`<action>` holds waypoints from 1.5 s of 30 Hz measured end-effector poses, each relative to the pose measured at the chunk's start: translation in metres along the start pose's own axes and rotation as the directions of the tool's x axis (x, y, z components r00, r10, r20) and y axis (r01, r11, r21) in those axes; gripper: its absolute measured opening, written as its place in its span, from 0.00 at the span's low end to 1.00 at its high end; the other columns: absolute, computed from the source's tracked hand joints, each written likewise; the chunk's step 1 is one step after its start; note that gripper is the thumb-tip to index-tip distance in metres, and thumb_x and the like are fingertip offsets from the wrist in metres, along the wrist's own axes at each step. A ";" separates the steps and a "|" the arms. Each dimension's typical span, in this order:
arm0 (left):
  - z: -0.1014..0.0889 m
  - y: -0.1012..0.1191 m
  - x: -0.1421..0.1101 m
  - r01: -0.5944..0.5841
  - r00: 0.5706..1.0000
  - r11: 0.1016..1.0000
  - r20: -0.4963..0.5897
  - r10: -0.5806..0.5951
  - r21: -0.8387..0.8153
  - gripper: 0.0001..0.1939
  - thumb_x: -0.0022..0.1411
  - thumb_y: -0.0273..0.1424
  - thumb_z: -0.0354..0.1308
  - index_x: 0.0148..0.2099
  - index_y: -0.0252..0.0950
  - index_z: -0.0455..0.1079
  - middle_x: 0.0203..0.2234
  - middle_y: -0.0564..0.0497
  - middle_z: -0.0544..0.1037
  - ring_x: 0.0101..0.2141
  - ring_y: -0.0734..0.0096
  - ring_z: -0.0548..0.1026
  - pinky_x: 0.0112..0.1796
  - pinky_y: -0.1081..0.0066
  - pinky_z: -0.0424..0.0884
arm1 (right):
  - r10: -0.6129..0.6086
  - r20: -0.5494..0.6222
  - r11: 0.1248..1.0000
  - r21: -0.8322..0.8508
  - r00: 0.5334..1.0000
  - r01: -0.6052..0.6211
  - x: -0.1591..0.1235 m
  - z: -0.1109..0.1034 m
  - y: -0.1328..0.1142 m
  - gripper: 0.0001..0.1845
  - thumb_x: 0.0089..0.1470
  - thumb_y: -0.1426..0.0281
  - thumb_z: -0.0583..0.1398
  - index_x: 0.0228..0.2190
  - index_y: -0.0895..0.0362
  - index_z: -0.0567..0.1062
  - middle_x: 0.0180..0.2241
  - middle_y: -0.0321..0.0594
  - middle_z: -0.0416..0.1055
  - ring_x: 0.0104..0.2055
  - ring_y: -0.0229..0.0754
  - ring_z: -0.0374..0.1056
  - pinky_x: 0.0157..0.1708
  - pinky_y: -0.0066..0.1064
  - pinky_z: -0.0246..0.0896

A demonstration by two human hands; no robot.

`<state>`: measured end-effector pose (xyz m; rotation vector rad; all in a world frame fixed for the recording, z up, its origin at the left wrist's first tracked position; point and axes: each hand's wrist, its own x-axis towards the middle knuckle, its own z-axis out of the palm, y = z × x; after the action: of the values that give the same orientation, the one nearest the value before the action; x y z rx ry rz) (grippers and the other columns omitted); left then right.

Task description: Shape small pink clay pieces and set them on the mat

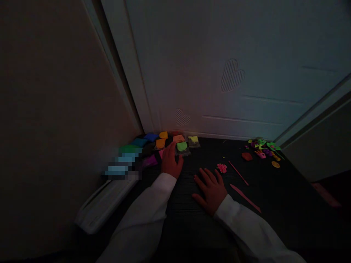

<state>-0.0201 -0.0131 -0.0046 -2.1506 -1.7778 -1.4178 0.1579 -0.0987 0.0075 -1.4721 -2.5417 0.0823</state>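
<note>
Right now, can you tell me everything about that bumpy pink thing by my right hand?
The bumpy pink thing is small and roughly round, a cluster of many little rounded bits. It might be soft clay, but the picture is too dark to be sure. It lies on the dark table, just beyond your right hand and left of the thin pink stick. Nothing is holding it.

Black grained flat tabletop [182, 199]: dimly lit
White heart-embossed panel [189, 65]: behind tabletop
Plain brownish wall [55, 109]: left of tabletop
</note>
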 end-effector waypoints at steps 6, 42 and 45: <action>0.000 0.000 0.000 -0.002 1.000 1.000 0.020 0.002 -0.004 0.27 0.51 0.29 0.47 0.53 0.31 0.47 0.49 0.42 0.56 0.50 0.63 0.52 0.49 0.62 0.51 | -0.041 0.030 0.999 -0.008 0.999 0.042 0.004 -0.002 0.002 0.27 0.46 0.52 0.46 0.48 0.46 0.56 0.55 0.39 0.41 0.55 0.50 0.36 0.49 0.49 0.21; 0.006 -0.002 -0.001 -0.039 0.999 0.999 0.022 0.038 0.025 0.26 0.50 0.30 0.48 0.52 0.31 0.50 0.48 0.42 0.58 0.50 0.63 0.54 0.49 0.62 0.52 | 0.162 -0.279 0.987 0.062 0.947 -0.150 0.016 0.008 0.015 0.11 0.44 0.61 0.53 0.28 0.53 0.70 0.41 0.38 0.63 0.50 0.46 0.47 0.48 0.46 0.23; 0.005 -0.003 -0.001 -0.041 0.999 0.999 0.024 0.041 0.019 0.25 0.50 0.30 0.48 0.52 0.31 0.50 0.48 0.42 0.58 0.50 0.63 0.54 0.49 0.62 0.52 | 0.165 -0.292 0.985 0.098 0.942 -0.142 0.017 0.009 0.013 0.07 0.45 0.65 0.53 0.25 0.54 0.69 0.38 0.37 0.64 0.48 0.44 0.50 0.48 0.45 0.24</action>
<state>-0.0189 -0.0103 -0.0101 -2.1902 -1.7370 -1.3659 0.1589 -0.0765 -0.0009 -1.5223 -2.1606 -0.0212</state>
